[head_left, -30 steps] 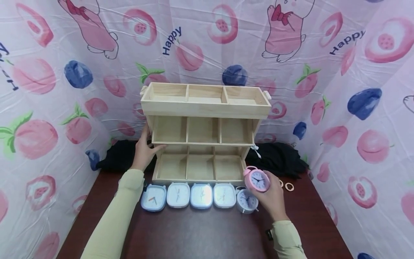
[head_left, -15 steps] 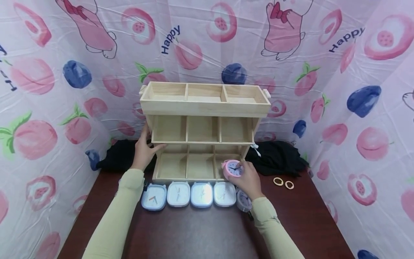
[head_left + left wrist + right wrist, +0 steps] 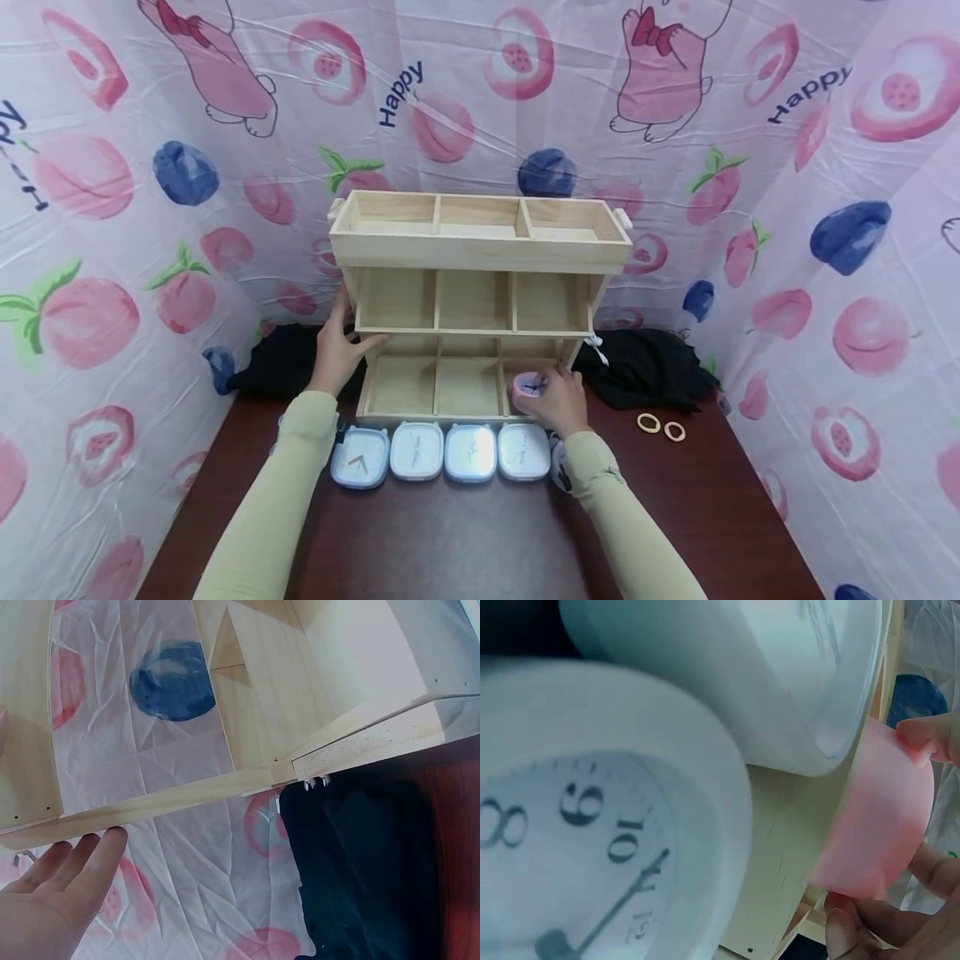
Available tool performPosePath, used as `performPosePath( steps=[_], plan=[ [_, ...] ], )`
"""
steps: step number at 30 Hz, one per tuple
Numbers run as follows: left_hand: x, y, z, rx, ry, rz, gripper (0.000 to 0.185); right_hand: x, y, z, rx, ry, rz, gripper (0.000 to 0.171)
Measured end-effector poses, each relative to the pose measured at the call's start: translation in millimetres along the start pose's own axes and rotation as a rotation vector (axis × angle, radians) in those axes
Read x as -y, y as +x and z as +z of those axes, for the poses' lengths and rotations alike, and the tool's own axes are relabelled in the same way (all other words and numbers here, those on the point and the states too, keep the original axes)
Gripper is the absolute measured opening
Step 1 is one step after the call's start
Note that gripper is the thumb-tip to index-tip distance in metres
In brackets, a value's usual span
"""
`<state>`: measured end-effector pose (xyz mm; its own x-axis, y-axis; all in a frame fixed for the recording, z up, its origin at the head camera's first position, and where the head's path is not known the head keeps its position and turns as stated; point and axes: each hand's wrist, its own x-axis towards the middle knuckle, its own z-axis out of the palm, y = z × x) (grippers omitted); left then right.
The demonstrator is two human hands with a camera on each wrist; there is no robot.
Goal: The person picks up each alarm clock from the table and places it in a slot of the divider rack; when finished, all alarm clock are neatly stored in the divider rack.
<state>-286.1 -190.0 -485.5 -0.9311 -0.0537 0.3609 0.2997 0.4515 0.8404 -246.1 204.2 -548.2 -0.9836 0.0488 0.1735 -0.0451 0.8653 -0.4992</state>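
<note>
A three-tier wooden organizer (image 3: 480, 252) with divided trays stands at the back. My left hand (image 3: 335, 358) holds its left side, thumb at the middle tray and fingers against the wooden side strip (image 3: 150, 806). My right hand (image 3: 561, 404) grips a small pink alarm clock (image 3: 527, 386) inside the bottom tray's right compartment. In the right wrist view the thumb and fingers sit around the pink body (image 3: 881, 817), its dial turned away. A round white clock (image 3: 592, 847) fills the near part of that view; my right forearm partly hides it in the head view.
Several square pale clocks (image 3: 417, 452) stand in a row before the organizer. Two wooden rings (image 3: 648, 423) lie on the dark table at right. Black cloth (image 3: 652, 367) is bunched on both sides, and a printed curtain (image 3: 480, 108) surrounds the table.
My right hand has carried the pink clock left from above the round white clock, then down and into the bottom right compartment. The left hand keeps its place.
</note>
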Motion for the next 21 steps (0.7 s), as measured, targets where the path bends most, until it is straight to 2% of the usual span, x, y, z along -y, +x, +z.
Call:
performPosePath(
  steps=[4, 14, 17, 21],
  plan=[
    [0.5, 0.3, 0.4, -0.005, -0.008, 0.001, 0.116, 1, 1, 4, 0.016, -0.036, -0.003, 0.055],
    [-0.5, 1.0, 0.0, -0.004, -0.033, -0.008, 0.116, -5, -2, 1, 0.108, -0.108, 0.022, 0.041],
    [-0.4, 1.0, -0.1, -0.002, -0.027, -0.004, 0.116, -8, -9, -5, 0.093, -0.098, 0.000, 0.037],
    [0.3, 0.7, -0.2, 0.001, -0.018, 0.002, 0.116, -15, -28, -17, 0.026, -0.045, -0.027, 0.032]
  ],
)
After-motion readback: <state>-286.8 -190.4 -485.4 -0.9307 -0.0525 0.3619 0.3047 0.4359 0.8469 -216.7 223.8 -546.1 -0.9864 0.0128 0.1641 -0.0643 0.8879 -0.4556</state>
